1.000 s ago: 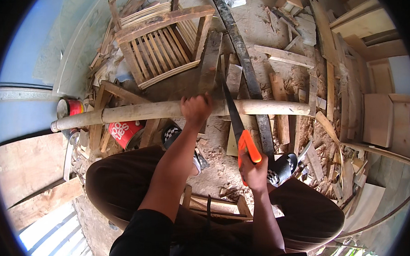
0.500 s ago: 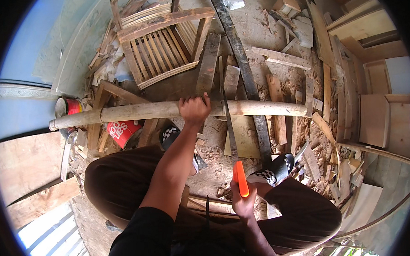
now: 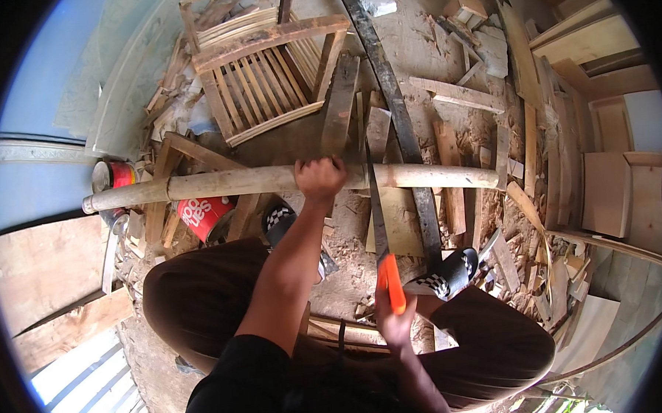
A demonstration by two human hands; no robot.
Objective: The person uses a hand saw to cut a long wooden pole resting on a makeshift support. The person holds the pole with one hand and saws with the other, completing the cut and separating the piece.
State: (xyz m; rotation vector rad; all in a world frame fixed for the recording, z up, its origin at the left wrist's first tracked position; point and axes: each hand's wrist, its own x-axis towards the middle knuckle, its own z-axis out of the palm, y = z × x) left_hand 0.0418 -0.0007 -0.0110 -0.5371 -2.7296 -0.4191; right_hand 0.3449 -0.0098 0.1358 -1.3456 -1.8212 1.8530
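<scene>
A long bamboo pole (image 3: pixel 234 182) lies crosswise in front of me, from the left wall side to the right. My left hand (image 3: pixel 321 179) is closed around it near its middle. Just right of that hand, the thin blade of a handsaw (image 3: pixel 378 215) crosses the pole. My right hand (image 3: pixel 395 318) grips the saw by its orange handle, low in the view between my knees. How deep the blade sits in the bamboo I cannot tell.
A slatted wooden chair (image 3: pixel 266 84) lies ahead on the left. Beneath the pole stands a red can (image 3: pixel 202 216). A dark beam (image 3: pixel 393 108) runs under the pole's right part. Wood offcuts (image 3: pixel 455 94) litter the dirt floor, and wooden panels (image 3: pixel 604 194) stand at right.
The saw and my right hand have shifted slightly, with the blade still across the pole. My left hand keeps its hold. The whole view has moved a little.
</scene>
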